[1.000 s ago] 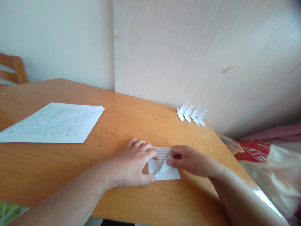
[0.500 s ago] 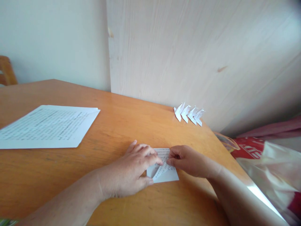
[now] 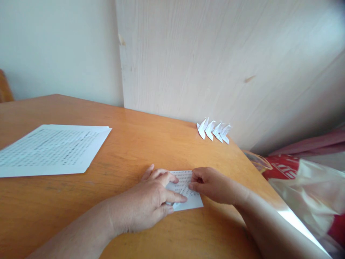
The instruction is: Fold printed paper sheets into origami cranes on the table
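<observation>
A small square of printed paper (image 3: 192,202) lies on the table between my hands, with one corner folded over so that a diagonal flap shows. My left hand (image 3: 152,201) rests over its left side, fingers spread, the index fingertip pressing on the flap near the fold. At the paper's right edge, my right hand (image 3: 211,185) is curled with thumb and forefinger pinched together on the edge. The hands cover the paper's left and right borders in part.
Printed sheets (image 3: 59,149) lie stacked at the left of the wooden table (image 3: 140,140). Several folded paper pieces (image 3: 214,130) stand in a row near the back right edge, against a pale wooden panel (image 3: 188,61). Beyond the right edge are red and whitish bags (image 3: 318,194).
My left index finger has slid down along the folded flap, which now lies flatter. My right hand keeps its pinch at the right edge. The whole view has shifted slightly.
</observation>
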